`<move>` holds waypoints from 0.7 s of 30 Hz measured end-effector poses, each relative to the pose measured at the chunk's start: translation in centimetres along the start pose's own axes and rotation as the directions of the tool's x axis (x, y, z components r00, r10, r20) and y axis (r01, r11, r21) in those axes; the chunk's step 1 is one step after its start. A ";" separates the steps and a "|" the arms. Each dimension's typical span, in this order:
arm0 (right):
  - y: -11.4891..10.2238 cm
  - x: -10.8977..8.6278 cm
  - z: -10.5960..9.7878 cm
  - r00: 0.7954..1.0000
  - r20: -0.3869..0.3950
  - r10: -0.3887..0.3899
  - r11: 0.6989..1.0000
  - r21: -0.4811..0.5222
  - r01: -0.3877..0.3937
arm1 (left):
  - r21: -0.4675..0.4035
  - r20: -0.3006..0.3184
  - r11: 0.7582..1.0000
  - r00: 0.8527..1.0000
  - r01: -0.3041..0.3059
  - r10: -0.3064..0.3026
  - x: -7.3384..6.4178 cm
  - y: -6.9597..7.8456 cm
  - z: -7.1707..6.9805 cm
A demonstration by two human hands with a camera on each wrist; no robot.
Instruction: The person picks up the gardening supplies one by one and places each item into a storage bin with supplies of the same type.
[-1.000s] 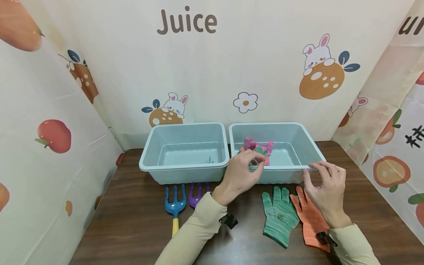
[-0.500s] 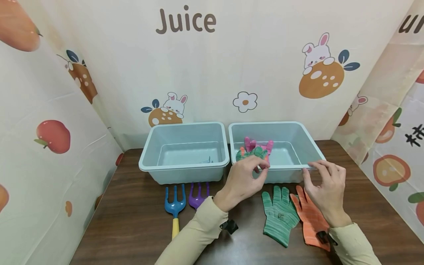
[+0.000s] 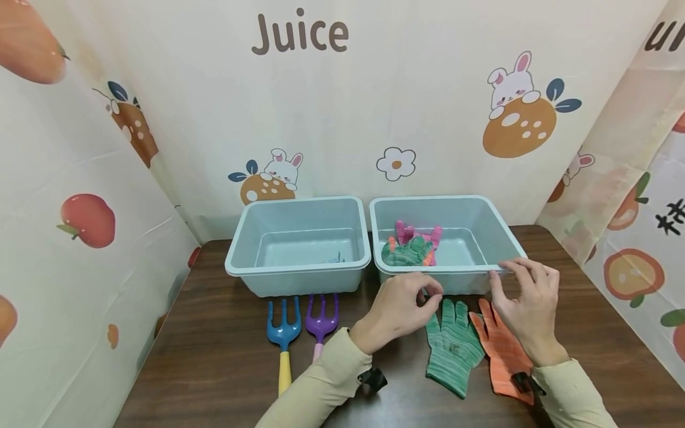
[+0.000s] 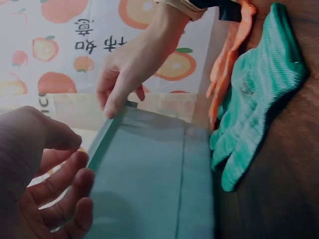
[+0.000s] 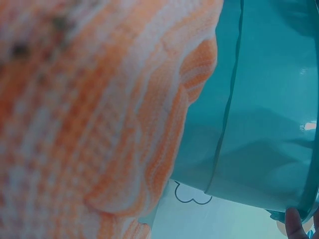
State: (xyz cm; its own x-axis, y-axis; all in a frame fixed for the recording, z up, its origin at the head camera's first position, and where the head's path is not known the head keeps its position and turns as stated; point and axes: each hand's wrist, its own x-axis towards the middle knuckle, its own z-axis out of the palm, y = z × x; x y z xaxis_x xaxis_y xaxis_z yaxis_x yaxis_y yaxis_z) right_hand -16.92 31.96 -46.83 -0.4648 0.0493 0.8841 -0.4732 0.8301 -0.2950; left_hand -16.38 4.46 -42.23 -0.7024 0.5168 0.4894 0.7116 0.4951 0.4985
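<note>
My left hand [image 3: 401,306] hovers just in front of the right bin [image 3: 452,202], overlapping a green glove [image 3: 455,351] in the head view. Its fingers are loosely bent with nothing between them; the left wrist view shows the thumb apart from the fingers. My right hand [image 3: 527,306] holds the front rim of that bin near its right corner, thumb outside, fingers over the edge. Under this wrist lies an orange glove [image 3: 503,356], which looms large in the right wrist view. Inside the bin are a bunched green-and-orange glove bundle [image 3: 407,252] and a pink pair [image 3: 436,235].
A second light-blue bin [image 3: 299,270] stands to the left, with a small bluish item [image 3: 337,259] inside. Two hand forks, one blue with a yellow handle [image 3: 283,336] and one purple [image 3: 322,324], lie before it. Printed curtains [image 3: 428,89] enclose the table.
My left hand has drawn back from above the right bin, toward me and slightly right, uncovering the green-and-orange bundle inside. My right hand has stayed at the rim.
</note>
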 end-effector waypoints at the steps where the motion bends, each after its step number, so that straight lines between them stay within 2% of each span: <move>1: 0.0 0.0 0.0 1.000 -0.002 -0.002 1.000 0.001 0.002 | 0.002 0.013 1.000 1.000 0.007 -0.007 -0.1 -0.1 0.1; 14: 0.1 -0.1 0.1 1.000 0.000 0.004 1.000 -0.001 -0.004 | 0.060 0.129 0.998 0.991 0.020 -0.027 -0.8 -0.5 1.6; 21: 0.1 0.1 0.1 1.000 -0.003 -0.003 1.000 -0.001 0.003 | 0.081 0.211 0.997 0.977 0.016 -0.033 -1.0 -0.5 2.1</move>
State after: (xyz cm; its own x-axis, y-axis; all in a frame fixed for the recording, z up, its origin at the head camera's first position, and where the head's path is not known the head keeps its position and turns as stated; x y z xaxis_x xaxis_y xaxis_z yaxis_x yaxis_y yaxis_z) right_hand -17.05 32.00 -46.84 -0.4609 0.0485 0.8861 -0.4738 0.8308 -0.2919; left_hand -15.94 5.18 -44.50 -0.7062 0.6360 0.3112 0.6994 0.5583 0.4463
